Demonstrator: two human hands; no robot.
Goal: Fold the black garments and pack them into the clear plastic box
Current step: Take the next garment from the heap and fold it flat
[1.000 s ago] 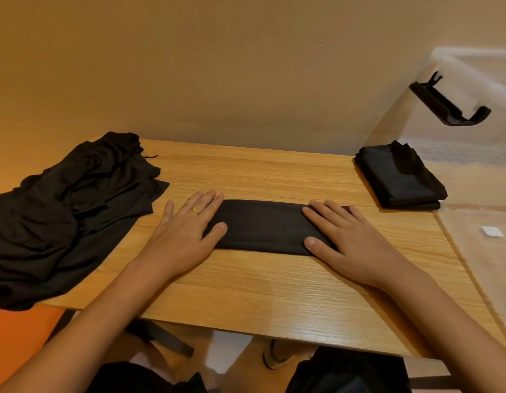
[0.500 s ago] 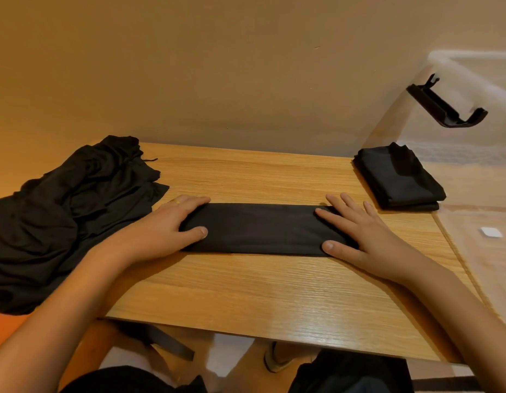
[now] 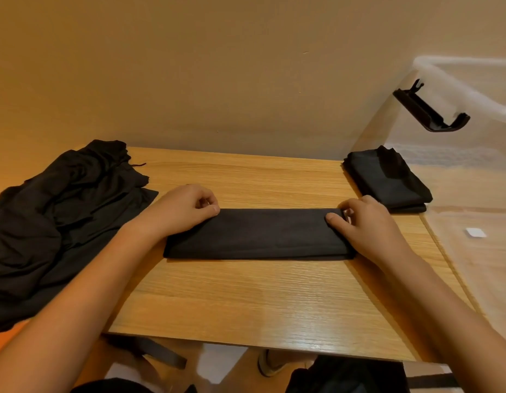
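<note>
Pinching the far corners of a folded black strip (image 3: 257, 234), a person's left hand (image 3: 186, 211) and right hand (image 3: 368, 225) work over a wooden table (image 3: 246, 302), with both forearms reaching in across its near edge. The fingers of each hand are curled, and thumb and forefinger nip the cloth at one end of its far edge. The strip lies flat between the two grips, its near edge straight and parallel to the table front.

The step in hand looks like one more fold to shorten or narrow the strip. To do it well, both grips should take every layer, since thin cloth like this is likely to slide apart. They should then rise together and level, and set edge squarely on edge. The palms can flatten the crease before either pinch lets go.

Outward of the left grip, close beside that wrist, a pile of unfolded black garments (image 3: 62, 222) waits its turn. Beyond and outward of the right grip, a folded garment (image 3: 388, 180) appears to sit already inside the clear plastic box (image 3: 459, 80), seen through its wall. A black latch (image 3: 430, 112) hangs higher up on the box.
</note>
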